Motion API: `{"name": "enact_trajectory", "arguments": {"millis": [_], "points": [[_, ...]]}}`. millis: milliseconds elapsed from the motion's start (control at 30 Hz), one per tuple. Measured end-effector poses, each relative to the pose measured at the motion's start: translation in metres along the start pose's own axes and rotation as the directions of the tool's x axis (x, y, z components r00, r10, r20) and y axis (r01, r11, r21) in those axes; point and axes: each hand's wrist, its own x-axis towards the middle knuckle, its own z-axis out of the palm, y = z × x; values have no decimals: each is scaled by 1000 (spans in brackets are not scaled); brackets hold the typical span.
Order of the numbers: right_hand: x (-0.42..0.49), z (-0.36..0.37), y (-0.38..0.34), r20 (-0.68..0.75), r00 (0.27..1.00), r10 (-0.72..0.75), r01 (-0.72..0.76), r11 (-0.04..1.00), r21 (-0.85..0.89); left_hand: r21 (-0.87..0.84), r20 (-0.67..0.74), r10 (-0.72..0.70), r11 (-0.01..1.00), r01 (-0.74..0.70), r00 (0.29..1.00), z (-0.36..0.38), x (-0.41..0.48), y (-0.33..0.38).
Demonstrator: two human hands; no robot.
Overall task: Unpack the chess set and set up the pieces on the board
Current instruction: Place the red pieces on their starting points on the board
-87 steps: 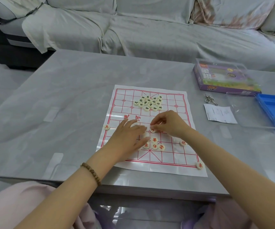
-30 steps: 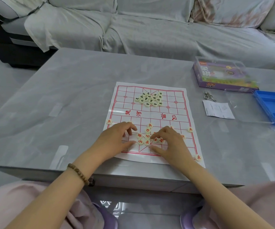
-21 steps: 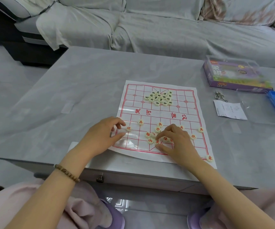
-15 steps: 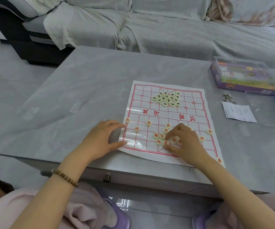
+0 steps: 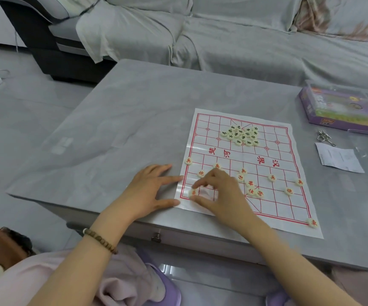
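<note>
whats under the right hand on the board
The right hand covers the near left part of the paper board. One red-lettered piece shows between its forefinger and thumb. Any pieces beneath the palm are hidden.

We note: white red-gridded board sheet [image 5: 233,155], glossy, creased. Cream round pieces [image 5: 242,136], smooth, plastic look. Grey marbled tabletop [image 5: 123,129], satin sheen. Grey sofa cover [image 5: 222,40], matt wrinkled cloth.

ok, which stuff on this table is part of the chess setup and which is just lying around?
In use: paper board; red pieces on near half; dark-lettered pile on far half; corner piece pinched by right hand; left hand flat at the board's edge.
Lying about: purple box; metal rings; paper slip.
</note>
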Motion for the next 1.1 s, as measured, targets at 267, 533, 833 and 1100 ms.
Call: {"name": "enact_trajectory", "arguments": {"millis": [267,533,833,1100], "points": [[9,28,-2,44,999,1,-3,999,41,-14,9,3,1000,-3,1000,-1,-3,-4],[8,26,-5,44,999,22,-24,998,65,-19,14,-1,1000,1,1000,-3,-4,-3],[-22,-29,31,-220,964,153,-127,983,129,-188,-220,-4,981,-39,976,-14,3,28],[-27,-57,60,-24,980,196,-196,956,-220,-103,-191,75,990,-96,979,-4,29,71]]}}
